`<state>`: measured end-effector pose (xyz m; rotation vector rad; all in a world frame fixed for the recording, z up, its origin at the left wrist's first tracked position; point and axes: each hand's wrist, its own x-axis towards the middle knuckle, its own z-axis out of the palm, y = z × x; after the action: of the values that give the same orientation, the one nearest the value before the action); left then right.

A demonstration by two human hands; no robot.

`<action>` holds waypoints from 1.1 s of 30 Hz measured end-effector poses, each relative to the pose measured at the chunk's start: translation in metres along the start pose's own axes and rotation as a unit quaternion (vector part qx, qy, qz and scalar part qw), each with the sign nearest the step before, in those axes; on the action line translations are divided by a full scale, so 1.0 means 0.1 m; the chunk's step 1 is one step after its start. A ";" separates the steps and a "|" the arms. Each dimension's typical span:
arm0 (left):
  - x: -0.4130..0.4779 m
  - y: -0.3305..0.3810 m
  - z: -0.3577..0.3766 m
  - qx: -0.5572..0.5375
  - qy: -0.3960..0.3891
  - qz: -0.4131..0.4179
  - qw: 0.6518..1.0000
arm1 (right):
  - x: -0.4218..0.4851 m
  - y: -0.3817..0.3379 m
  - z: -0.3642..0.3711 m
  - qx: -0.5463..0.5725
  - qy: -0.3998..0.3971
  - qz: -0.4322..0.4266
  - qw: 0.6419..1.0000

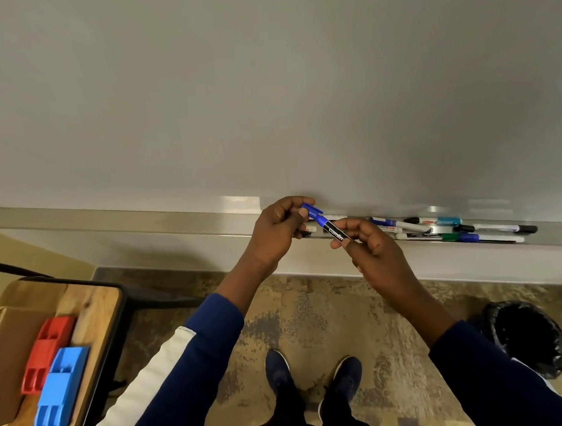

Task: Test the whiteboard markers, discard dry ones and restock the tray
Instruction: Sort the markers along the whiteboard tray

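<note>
A blue-and-black marker [331, 230] is held slantwise just in front of the whiteboard tray [544, 237]. My right hand [371, 250] pinches its black barrel. My left hand [277, 229] grips the blue cap [311, 210] at the marker's upper end; the cap sits on or right at the tip, and I cannot tell which. Several other markers [451, 229] lie in the tray to the right, with more partly hidden behind my hands. The whiteboard [268, 91] above is blank.
A black-lined waste bin [526, 337] stands on the floor at the lower right. At the lower left a wooden stool [94, 317] carries a cardboard box [9, 353], a red holder [47, 348] and a blue holder [60, 390]. My feet [312, 379] are below.
</note>
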<state>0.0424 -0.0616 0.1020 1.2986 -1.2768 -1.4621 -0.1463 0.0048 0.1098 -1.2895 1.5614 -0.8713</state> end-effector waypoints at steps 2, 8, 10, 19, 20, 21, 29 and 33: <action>0.00 0.04 0.04 0.009 -0.004 0.005 1.000 | -0.01 -0.04 -0.02 0.008 0.008 0.003 1.000; -0.06 0.23 0.21 -0.041 0.003 0.025 0.999 | -0.07 -0.17 -0.05 0.059 0.002 0.025 0.998; -0.08 0.31 0.30 -0.097 0.021 0.020 0.995 | -0.11 -0.23 -0.04 0.093 -0.001 0.034 0.995; -0.20 0.55 0.59 -0.401 -0.199 -0.156 0.880 | -0.24 -0.49 0.06 0.144 0.001 -0.014 0.990; -0.22 0.54 0.60 -0.407 -0.230 -0.164 0.869 | -0.24 -0.50 0.07 0.123 0.013 -0.027 0.992; -0.23 0.54 0.62 -0.404 -0.249 -0.172 0.863 | -0.25 -0.51 0.07 0.099 0.026 -0.040 0.994; -0.24 0.62 0.67 -0.398 -0.236 -0.175 0.869 | -0.24 -0.41 0.18 -0.017 0.105 -0.124 0.987; -0.19 0.63 0.67 -0.397 -0.226 -0.170 0.873 | -0.21 -0.42 0.19 -0.015 0.108 -0.130 0.985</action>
<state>-0.0245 -0.0427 0.1659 0.6449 -0.5539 -2.3093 -0.1129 0.0169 0.1454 -1.4823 1.5979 -1.1901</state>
